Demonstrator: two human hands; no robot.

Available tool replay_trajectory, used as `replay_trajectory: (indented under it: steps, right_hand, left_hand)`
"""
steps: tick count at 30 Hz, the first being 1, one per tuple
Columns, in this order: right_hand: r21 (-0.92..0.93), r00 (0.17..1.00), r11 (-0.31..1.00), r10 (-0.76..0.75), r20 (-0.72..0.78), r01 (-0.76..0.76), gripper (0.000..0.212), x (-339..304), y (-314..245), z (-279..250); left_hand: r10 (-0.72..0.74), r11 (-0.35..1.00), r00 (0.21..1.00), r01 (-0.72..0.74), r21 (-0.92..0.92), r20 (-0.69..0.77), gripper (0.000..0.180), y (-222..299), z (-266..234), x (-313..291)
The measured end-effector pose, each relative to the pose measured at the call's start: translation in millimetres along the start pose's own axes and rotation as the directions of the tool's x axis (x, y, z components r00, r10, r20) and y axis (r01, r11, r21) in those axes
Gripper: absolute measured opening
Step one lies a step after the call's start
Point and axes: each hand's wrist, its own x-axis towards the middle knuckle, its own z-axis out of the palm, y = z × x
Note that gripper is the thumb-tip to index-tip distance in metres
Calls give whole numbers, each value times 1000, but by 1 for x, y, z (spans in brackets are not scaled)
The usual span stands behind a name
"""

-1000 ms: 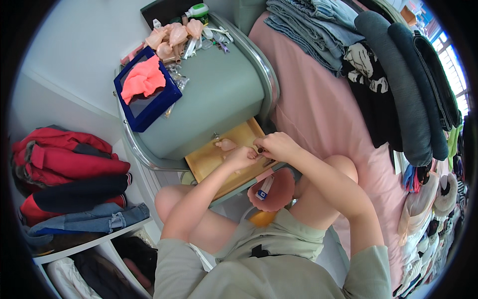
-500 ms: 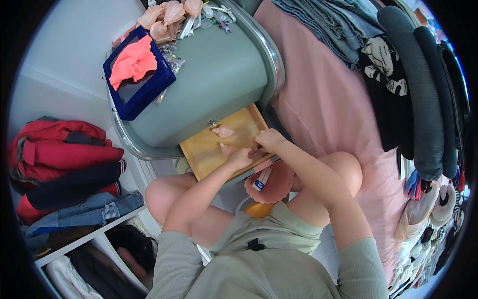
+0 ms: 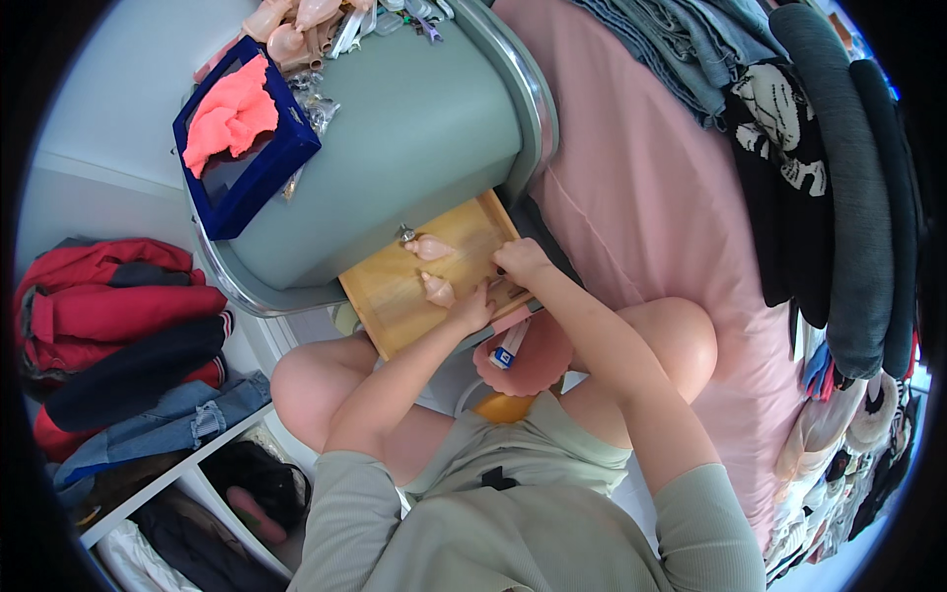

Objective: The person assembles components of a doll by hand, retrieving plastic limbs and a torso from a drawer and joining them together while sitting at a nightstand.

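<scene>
Head view: two hands [image 3: 475, 308] [image 3: 523, 261], two pink pieces [image 3: 432, 248] [image 3: 437, 289], one drawer [image 3: 383, 291].

A pale yellow wooden drawer [image 3: 383, 294] stands pulled open. In it, one pink bulb-shaped piece [image 3: 431, 247] lies on its side toward eleven o'clock, narrow end at nine; a second pink bulb [image 3: 440, 290] lies just below, narrow end at ten. Small dark items [image 3: 509, 288], partly hidden, sit toward three o'clock.

The left hand [image 3: 473, 310] and right hand [image 3: 525, 262] are sitting at the right side of an open wooden drawer [image 3: 381, 284] (their grip being unclear). Two pale pink bulb-shaped pieces [image 3: 438, 288] are lying to their left.
</scene>
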Motion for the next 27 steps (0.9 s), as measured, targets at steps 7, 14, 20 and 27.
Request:
replay_trajectory:
  steps: [7,14,20,27]
  right_hand:
    - [-115,999,992,51,6,-49,11,6,-6,14]
    - [-187,995,981,62,78,-46,10,-1,-5,9]
    - [-203,989,979,54,140,-25,10,-4,-4,12]
    - [-203,985,979,27,168,7,15,-7,-6,10]
  left_hand:
    - [-57,997,997,59,39,-49,53,14,8,-9]
    - [-45,997,998,48,58,-51,48,21,10,-4]
    - [39,999,990,-35,37,-135,35,16,20,4]
    - [-1,999,994,5,39,-106,32,14,19,6]
